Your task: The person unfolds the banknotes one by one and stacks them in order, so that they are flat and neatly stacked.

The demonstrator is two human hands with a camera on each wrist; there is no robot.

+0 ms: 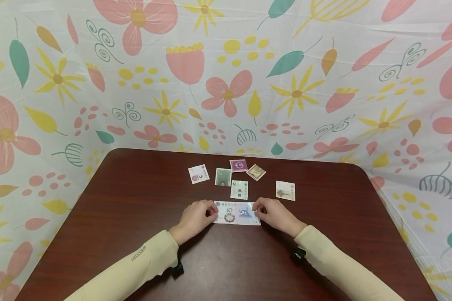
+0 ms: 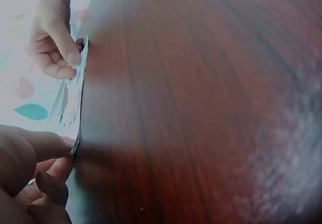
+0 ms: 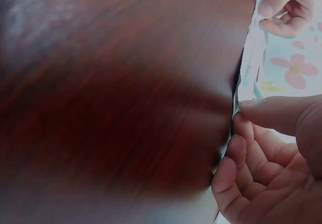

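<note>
A pale banknote [image 1: 236,213] marked 10 is stretched flat between both hands, a little in front of several smaller notes. My left hand [image 1: 196,217] pinches its left end between thumb and fingers. At the opposite end, my right hand [image 1: 276,214] pinches the note the same way. In the left wrist view the banknote [image 2: 74,103] appears nearly edge-on, with the left thumb on its near end. From the right wrist the banknote [image 3: 247,78] also looks thin, and the right hand's [image 3: 271,153] thumb and index finger hold its edge.
Behind the held note lie a note marked 5 [image 1: 199,174], a green note [image 1: 223,177], a purple note [image 1: 239,165], a brown note [image 1: 256,172], a pale note marked 2 [image 1: 239,190] and a note marked 1 [image 1: 285,190]. A flowered cloth [image 1: 226,83] hangs behind the dark wooden table [image 1: 135,179].
</note>
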